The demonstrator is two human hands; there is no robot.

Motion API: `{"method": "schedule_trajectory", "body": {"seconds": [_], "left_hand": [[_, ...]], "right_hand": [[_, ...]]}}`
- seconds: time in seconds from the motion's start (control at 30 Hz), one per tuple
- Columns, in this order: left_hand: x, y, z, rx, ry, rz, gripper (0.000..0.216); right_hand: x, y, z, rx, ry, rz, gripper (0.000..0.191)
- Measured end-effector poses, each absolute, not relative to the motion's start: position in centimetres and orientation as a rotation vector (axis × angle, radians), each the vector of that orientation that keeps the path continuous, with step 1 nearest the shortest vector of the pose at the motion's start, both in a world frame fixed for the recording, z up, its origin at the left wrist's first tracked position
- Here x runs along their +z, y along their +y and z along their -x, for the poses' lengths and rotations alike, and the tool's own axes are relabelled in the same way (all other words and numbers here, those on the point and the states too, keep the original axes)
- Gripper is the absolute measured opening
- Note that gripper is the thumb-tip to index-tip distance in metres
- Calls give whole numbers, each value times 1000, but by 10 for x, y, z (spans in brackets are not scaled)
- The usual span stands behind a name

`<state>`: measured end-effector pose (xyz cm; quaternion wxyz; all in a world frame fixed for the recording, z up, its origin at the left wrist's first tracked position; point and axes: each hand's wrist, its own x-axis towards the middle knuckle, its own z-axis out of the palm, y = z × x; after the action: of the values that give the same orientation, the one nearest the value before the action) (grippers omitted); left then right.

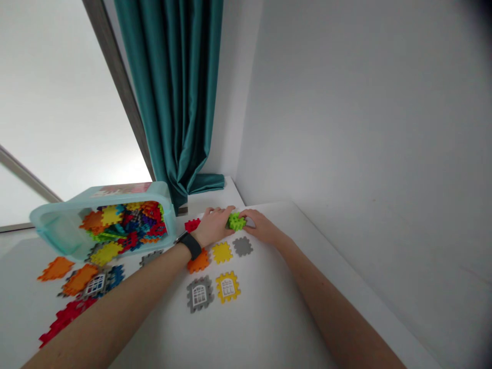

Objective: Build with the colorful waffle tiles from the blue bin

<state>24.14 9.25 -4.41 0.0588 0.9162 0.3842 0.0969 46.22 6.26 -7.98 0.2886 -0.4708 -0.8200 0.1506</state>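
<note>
A lime-green interlocking tile (237, 222) sits between my two hands on the white tabletop. My left hand (213, 224), with a dark watch on its wrist, grips it from the left. From the right, the curled fingers of my right hand (263, 227) close on its other edge. A red tile (191, 225) is partly hidden behind my left hand. Just below the hands lie a yellow tile (222, 252), a grey tile (243, 246) and an orange tile (198, 262). Nearer to me are a grey window tile (200, 294) and a yellow window tile (228, 287).
A pale turquoise tub (103, 202) lies tipped on its side, with many coloured tiles inside and spilling out. Loose orange tiles (57, 268) and a red toothed piece (63, 320) lie at left. A teal curtain (172, 92) and a bare wall (346, 113) stand behind.
</note>
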Motion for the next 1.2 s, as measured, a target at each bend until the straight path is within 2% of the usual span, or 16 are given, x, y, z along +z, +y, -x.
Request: {"method": "schedule_trajectory", "body": {"seconds": [0.27, 0.63, 1.0, 1.2], "left_hand": [[-37, 91, -242, 271, 1194, -2769, 57], [-39, 92, -240, 279, 1178, -2768, 61], [-40, 92, -240, 278, 1171, -2769, 58], [-40, 91, -241, 279, 1180, -2772, 55]], "right_hand": [[-78, 59, -460, 370, -2191, 1263, 33], [-69, 58, -460, 376, -2164, 1193, 26], [-66, 59, -462, 422, -2153, 1202, 18], [-68, 59, -462, 430, -2122, 1221, 19]]}}
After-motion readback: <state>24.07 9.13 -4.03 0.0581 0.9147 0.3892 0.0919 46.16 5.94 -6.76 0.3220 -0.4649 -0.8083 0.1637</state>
